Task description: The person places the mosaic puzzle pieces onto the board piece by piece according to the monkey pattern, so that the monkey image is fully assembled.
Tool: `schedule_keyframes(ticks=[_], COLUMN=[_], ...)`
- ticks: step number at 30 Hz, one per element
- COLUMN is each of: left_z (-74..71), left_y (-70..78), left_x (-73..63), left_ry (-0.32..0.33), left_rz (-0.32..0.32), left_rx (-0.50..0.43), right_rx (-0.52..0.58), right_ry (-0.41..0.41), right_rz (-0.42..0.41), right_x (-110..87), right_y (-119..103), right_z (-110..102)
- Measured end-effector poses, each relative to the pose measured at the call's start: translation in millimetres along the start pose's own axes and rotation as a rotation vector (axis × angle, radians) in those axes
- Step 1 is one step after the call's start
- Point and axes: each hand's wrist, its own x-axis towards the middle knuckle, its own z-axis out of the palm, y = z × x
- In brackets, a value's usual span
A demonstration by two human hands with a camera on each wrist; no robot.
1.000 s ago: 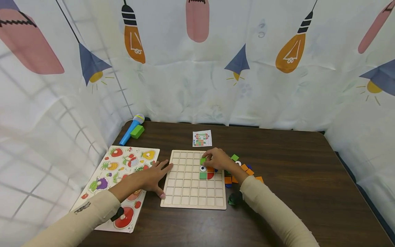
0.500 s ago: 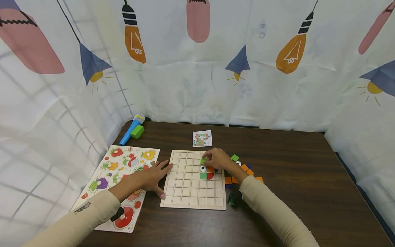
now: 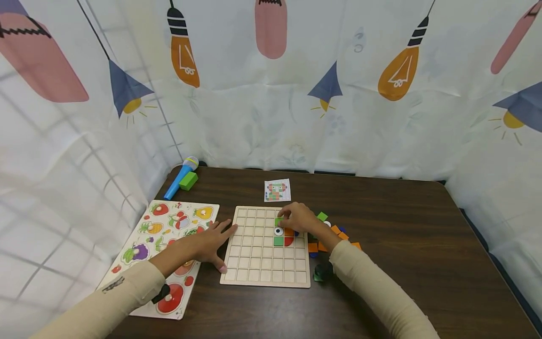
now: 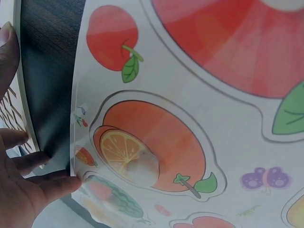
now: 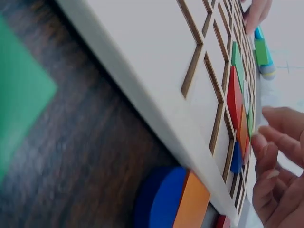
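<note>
A wooden grid board (image 3: pixel 254 263) lies on the table. My left hand (image 3: pixel 216 242) rests on its left edge with fingers spread and thumb at the lower left rim. At the upper right of the grid, my right hand (image 3: pixel 298 219) pinches a green tile (image 3: pixel 277 221) with its fingertips. Just below sit an eye tile (image 3: pixel 278 231), an orange tile (image 3: pixel 289 232), a second green tile (image 3: pixel 278 241) and a red curved tile (image 3: pixel 289 241). A blue tile (image 5: pixel 236 157) is also in the grid. The fingers of my right hand partly hide the cells above.
Loose tiles, among them an orange tile (image 3: pixel 322 246), lie right of the board under my right forearm. A pattern card (image 3: pixel 277 190) is behind it. Left stands a fruit puzzle board (image 3: pixel 188 206). A toy microphone (image 3: pixel 181 179) and a green block (image 3: pixel 188 181) are at the back left.
</note>
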Motion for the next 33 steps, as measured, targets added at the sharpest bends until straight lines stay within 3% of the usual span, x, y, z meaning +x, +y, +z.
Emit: schedule_keyframes(ticks=[7, 14, 20, 25, 33], left_z=[2.0, 3.1, 1.8, 0.7, -0.4], left_y=[-2.6, -4.1, -3.5, -2.4, -1.2], left_x=[0.3, 0.5, -0.4, -1.3, -1.7], left_ry=[0.012, 0.015, 0.024, 0.024, 0.017], left_rz=[0.036, 0.050, 0.059, 0.058, 0.040], left_rx=[-0.012, -0.017, -0.017, -0.019, -0.007], right_rx=[0.114, 0.117, 0.134, 0.021, -0.078], right_ry=[-0.018, 0.057, 0.103, 0.130, 0.090], right_rz=[-0.047, -0.090, -0.026, 0.009, 0.125], right_x=[-5.7, -19.7, -36.6, -47.8, -52.8], right_y=[12.2, 36.7, 62.1, 81.3, 94.6], right_z=[-17.6, -42.9, -61.3, -68.2, -66.1])
